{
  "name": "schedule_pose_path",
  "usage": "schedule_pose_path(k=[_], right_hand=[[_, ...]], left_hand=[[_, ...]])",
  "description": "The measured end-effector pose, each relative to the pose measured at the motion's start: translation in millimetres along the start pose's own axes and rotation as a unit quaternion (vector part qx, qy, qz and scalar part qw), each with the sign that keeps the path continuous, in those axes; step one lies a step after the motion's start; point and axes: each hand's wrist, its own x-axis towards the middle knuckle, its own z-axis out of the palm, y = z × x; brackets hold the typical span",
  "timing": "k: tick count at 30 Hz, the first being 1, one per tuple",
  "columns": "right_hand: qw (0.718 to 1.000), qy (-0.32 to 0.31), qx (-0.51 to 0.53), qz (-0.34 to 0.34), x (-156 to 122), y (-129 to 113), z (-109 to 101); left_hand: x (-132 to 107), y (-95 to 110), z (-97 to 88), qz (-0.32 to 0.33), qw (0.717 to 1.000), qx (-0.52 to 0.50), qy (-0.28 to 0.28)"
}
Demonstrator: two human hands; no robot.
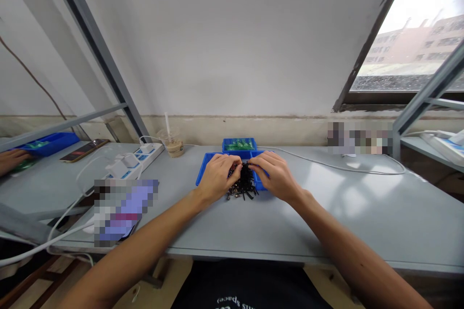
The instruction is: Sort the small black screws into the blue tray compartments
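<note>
My left hand [219, 171] is closed in a pinch above a pile of small black strip-like pieces [247, 182]. Facing it, my right hand [273, 170] pinches too, its fingertips close to the left ones. Whatever sits between the fingers is too small to make out. Small metallic bits [232, 195] lie at the pile's near left edge. Blue bins surround the pile: a left bin [201, 168] partly behind my left hand, a right bin [259, 184] partly under my right hand, and a back bin [239, 140] holding green pieces [237, 145].
A lidded drink cup [174, 147] with a straw stands near the wall. Power strips [145, 157] with white cables and a blurred phone-like object [126, 212] are at left. Beyond the bed-frame post, another person's hand [12, 160] is by a blue bin [54, 144].
</note>
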Motion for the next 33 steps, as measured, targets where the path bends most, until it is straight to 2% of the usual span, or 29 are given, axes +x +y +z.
schedule_pose_path(k=[7,19,25,33], right_hand=[[1.0,0.007,0.006,-0.018,-0.6,-0.7,1.4],[1.0,-0.007,-0.011,0.01,1.3,-4.7,-1.8],[1.0,-0.001,0.015,0.017,-2.8,-2.5,1.1],[1.0,-0.009,-0.002,0.003,-0.2,-1.9,2.7]], left_hand=[[-1.7,0.4,-0.4,0.019,0.999,0.003,-0.046],[-0.5,2.9,-1.0,0.038,0.999,0.0,-0.029],[-0.2,2.9,-1.8,0.03,0.999,-0.002,-0.024],[-1.0,3.2,-1.6,0.043,0.999,-0.008,-0.024]])
